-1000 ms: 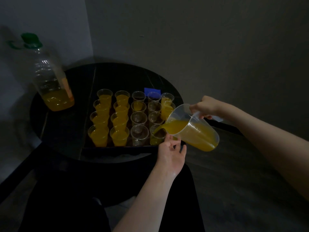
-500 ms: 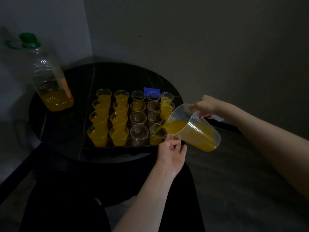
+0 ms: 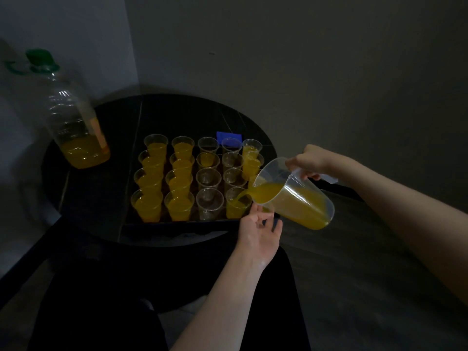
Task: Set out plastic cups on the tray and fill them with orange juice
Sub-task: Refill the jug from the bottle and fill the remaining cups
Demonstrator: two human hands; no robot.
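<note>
our right hand (image 3: 307,162) grips the tilted jug (image 3: 293,196) by its handle, pouring orange juice into the near cup (image 3: 236,205) on the tray (image 3: 177,222). our left hand (image 3: 259,230) rests with relaxed, loose fingers just beside that cup, holding nothing.

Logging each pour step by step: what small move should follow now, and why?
Probably keep the jug tipped a moment longer, then level it. The right hand pours into the front cup, which looks only partly full beside the full cups on the left. The left hand touches its base.
</note>
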